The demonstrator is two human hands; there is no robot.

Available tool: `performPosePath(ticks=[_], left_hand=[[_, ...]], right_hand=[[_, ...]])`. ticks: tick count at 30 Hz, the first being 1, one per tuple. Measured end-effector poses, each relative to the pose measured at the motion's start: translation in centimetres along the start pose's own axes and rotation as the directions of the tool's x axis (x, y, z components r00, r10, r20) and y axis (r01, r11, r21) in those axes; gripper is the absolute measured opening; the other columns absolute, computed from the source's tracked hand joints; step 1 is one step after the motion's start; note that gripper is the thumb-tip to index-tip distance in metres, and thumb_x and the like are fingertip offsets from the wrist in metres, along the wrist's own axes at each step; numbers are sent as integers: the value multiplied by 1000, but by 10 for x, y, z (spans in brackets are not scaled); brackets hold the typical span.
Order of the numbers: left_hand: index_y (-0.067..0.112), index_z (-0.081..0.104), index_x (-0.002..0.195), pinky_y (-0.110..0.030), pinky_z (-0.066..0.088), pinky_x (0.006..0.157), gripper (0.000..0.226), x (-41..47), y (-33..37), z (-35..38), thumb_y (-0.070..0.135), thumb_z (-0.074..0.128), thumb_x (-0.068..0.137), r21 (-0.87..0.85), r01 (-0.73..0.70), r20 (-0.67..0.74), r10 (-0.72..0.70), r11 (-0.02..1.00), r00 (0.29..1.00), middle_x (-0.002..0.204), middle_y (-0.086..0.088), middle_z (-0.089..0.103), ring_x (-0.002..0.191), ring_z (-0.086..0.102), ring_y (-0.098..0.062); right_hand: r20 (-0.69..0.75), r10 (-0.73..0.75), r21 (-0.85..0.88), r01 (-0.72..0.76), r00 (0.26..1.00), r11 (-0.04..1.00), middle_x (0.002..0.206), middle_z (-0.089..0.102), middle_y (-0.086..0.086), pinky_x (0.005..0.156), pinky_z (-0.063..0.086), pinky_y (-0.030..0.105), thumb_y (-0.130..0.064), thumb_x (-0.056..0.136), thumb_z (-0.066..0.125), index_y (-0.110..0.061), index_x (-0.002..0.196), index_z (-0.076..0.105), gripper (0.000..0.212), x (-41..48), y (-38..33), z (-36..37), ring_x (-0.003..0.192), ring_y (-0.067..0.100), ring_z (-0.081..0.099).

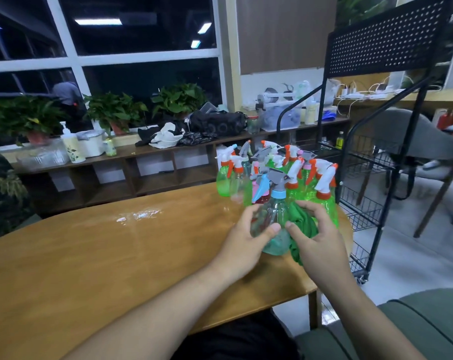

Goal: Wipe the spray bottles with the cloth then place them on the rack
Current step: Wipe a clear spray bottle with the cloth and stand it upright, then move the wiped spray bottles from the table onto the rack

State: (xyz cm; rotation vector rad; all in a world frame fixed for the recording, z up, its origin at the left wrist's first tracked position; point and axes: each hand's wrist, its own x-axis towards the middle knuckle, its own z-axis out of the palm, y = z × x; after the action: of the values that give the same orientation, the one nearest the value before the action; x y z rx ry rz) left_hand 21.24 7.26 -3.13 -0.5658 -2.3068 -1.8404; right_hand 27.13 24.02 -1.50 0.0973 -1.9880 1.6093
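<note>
A clear spray bottle (pixel 274 216) with a pale blue collar and a grey trigger head is upright at the right end of the tabletop (pixel 116 255), gripped by the left hand (pixel 242 245). Its base may be resting on the wood, though that is hard to tell. A dark green cloth (pixel 302 224) is bunched against its right side, held by the right hand (pixel 321 242). Just behind stands a tight cluster of spray bottles (pixel 295 178), mostly green with white-and-orange triggers. The black rack (pixel 384 40), with a perforated top and wire shelves, stands just right of the tabletop.
</note>
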Motion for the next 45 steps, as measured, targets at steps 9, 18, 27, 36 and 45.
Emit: performPosePath(ticks=[9,18,27,36,45], left_hand=[[37,55,137,-39,56,104,50,9,-22,37,37,79,93,207,-39,-20,44,978,999,126,17,71,118,68,-4],[23,62,140,-33,53,101,55,11,-23,42,46,79,93,371,-39,-117,89,928,989,121,11,52,111,57,-5],[27,54,132,-27,53,80,50,14,-8,32,46,79,92,426,76,-143,-16,902,990,105,12,55,92,61,-14],[33,70,112,-40,60,89,38,-24,30,-21,63,71,89,-26,112,-21,-113,993,993,106,5,76,98,72,-16],[7,67,94,-52,61,68,61,-49,46,-124,65,78,80,10,71,-278,-66,997,958,77,-12,68,69,63,-20]], right_hand=[[-7,17,-118,-18,1000,993,120,66,-25,94,57,41,-17,94,79,-42,122,65,40,10,33,-17,106,5,66],[6,39,-128,-38,999,991,125,67,-19,101,50,30,-18,95,79,-35,127,66,39,14,45,-15,118,-1,61],[3,51,-132,-50,999,990,123,70,-20,77,48,26,-26,94,79,-43,125,66,37,15,33,-11,79,-2,57],[209,-4,-25,9,978,1000,109,74,-23,77,57,24,-9,83,82,-41,119,69,50,3,-14,29,94,1,72],[613,-1,233,-179,790,956,128,73,-13,97,62,39,-17,80,95,-36,132,70,61,6,-58,102,115,10,73]])
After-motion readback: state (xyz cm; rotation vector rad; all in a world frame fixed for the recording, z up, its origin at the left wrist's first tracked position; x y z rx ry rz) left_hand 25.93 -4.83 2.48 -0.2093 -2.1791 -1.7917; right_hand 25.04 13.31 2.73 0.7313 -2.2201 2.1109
